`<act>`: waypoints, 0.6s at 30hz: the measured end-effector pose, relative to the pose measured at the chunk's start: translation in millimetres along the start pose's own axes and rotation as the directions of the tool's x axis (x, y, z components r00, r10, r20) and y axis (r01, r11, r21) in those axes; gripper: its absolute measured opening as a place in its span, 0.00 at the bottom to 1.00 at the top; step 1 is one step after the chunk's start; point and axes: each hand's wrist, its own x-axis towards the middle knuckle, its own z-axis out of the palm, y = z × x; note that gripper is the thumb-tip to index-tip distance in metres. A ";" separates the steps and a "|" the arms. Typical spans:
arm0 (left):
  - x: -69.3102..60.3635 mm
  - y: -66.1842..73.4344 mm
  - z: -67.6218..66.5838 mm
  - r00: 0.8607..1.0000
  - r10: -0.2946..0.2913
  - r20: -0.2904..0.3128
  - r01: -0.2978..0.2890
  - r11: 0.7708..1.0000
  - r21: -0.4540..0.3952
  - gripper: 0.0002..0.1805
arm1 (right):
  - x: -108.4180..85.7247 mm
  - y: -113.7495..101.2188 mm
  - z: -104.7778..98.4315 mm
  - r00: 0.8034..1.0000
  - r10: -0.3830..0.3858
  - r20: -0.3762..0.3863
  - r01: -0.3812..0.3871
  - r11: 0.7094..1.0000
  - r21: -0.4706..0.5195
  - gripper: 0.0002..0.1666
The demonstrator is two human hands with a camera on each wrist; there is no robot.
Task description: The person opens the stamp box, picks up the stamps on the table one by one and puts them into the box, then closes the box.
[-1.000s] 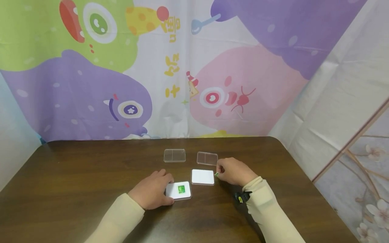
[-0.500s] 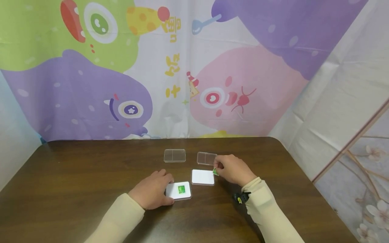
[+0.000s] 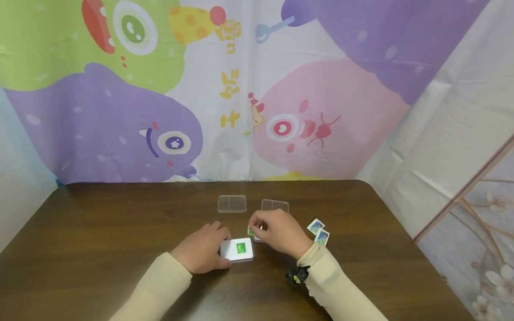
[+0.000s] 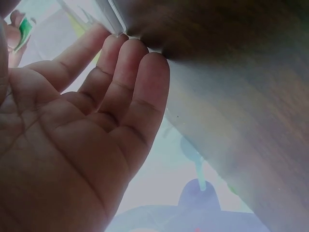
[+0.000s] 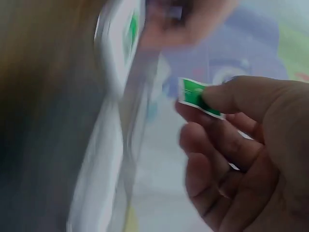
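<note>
My left hand (image 3: 201, 248) grips the left end of a shallow clear plastic box with a white insert (image 3: 230, 256), thumb and fingers on opposite edges. On that insert lies a small green stamp-like square (image 3: 241, 248). Between thumb and forefinger, my right hand (image 3: 283, 232) pinches another green stamp-like square with a white border (image 5: 189, 92), slightly curved. It is held above a second white-filled box (image 3: 259, 239), mostly hidden under the hand. In the left wrist view, the left fingertips (image 4: 152, 72) touch the box edge.
Two clear plastic lids lie behind the boxes, one at left (image 3: 232, 203) and one at right (image 3: 275, 205), the latter partly covered by the right hand. Two overlapping blue-green picture squares (image 3: 321, 237) lie on the dark wooden table (image 3: 120, 214), right of the right wrist.
My right hand has moved left, carrying the green square from the second box's right edge to above its left part. The blue-green squares have come into sight. The left hand stays put.
</note>
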 end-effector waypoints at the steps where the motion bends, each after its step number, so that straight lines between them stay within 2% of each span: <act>1: 0.4 -0.4 -0.4 1.000 0.000 0.001 0.000 1.000 0.001 0.26 | 2.0 -5.2 4.2 0.999 -0.005 0.039 0.004 0.999 0.034 0.05; 6: 1.1 -1.6 -2.7 1.000 -0.007 0.018 0.006 1.000 0.020 0.28 | 13.7 -25.3 22.0 0.983 0.002 0.184 -0.032 0.987 0.160 0.01; 9: 1.3 -2.8 -1.6 1.000 -0.008 0.019 0.008 1.000 0.011 0.27 | 18.8 -31.8 30.2 0.972 0.013 0.233 -0.065 0.974 0.216 0.01; 13: 2.1 -4.6 2.3 1.000 0.002 -0.001 -0.002 1.000 -0.017 0.28 | 21.7 -36.1 37.6 0.970 0.023 0.243 -0.083 0.967 0.242 0.06; 18: 1.9 -4.8 3.6 1.000 -0.006 -0.003 0.006 1.000 -0.030 0.26 | 22.1 -37.8 42.4 0.975 0.024 0.220 -0.059 0.986 0.154 0.07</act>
